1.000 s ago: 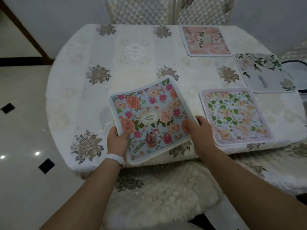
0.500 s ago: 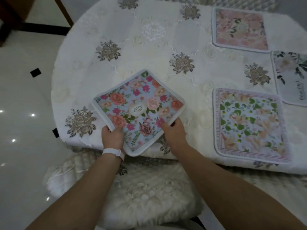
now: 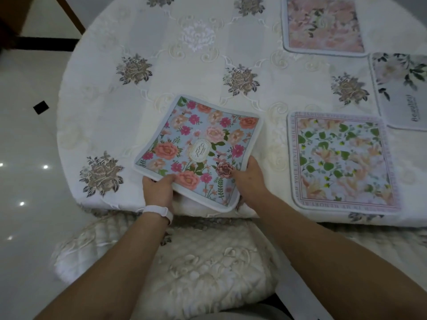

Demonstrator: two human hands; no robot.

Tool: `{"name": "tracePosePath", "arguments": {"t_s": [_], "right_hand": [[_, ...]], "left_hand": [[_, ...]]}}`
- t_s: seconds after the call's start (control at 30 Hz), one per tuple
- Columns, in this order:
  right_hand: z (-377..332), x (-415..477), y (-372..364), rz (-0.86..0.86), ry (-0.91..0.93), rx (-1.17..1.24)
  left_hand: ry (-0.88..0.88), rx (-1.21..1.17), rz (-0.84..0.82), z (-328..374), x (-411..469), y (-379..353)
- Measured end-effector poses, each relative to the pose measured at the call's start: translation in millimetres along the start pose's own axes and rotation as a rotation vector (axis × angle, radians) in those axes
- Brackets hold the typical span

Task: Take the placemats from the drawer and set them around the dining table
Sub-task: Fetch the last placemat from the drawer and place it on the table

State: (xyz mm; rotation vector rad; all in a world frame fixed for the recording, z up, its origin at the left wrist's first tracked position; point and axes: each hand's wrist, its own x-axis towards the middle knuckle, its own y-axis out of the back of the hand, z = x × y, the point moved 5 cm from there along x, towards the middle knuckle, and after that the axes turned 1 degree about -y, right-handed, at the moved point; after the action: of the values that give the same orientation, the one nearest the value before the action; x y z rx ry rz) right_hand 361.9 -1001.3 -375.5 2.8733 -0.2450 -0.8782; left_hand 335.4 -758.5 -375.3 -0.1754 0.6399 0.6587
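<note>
A blue placemat with pink and orange roses lies tilted near the front edge of the round dining table, its near corner hanging over the rim. My left hand grips its left near edge, thumb on top. On the right near edge my right hand pinches the mat. Three other placemats lie flat on the table: a green-leaf one to the right, a pink one at the back, and a pale one with dark leaves at the far right.
A white embroidered cloth covers the table. A chair with a cream quilted cushion stands right below my arms, against the table's front. Glossy white floor tiles spread to the left. A dark wooden frame is at the top left.
Both hands have moved the blue placemat left and toward the table's front edge, turning it a little. The view has tilted down and closer to the table.
</note>
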Motion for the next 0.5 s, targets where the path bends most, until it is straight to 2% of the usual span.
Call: {"name": "tracePosePath", "arguments": {"t_s": [0.13, 0.27, 0.37, 0.5], "right_hand": [[-4, 4, 11, -0.028, 0.056, -0.086], [-6, 9, 15, -0.079, 0.067, -0.102], [-8, 10, 9, -0.098, 0.063, -0.132], [-16, 12, -3, -0.068, 0.087, -0.240]], "left_hand": [[-0.016, 0.044, -0.044, 32, 34, 15], [0.014, 0.282, -0.162, 50, 57, 29], [-0.053, 0.506, -0.224, 53, 55, 38], [-0.172, 0.660, -0.199, 57, 54, 50]]}}
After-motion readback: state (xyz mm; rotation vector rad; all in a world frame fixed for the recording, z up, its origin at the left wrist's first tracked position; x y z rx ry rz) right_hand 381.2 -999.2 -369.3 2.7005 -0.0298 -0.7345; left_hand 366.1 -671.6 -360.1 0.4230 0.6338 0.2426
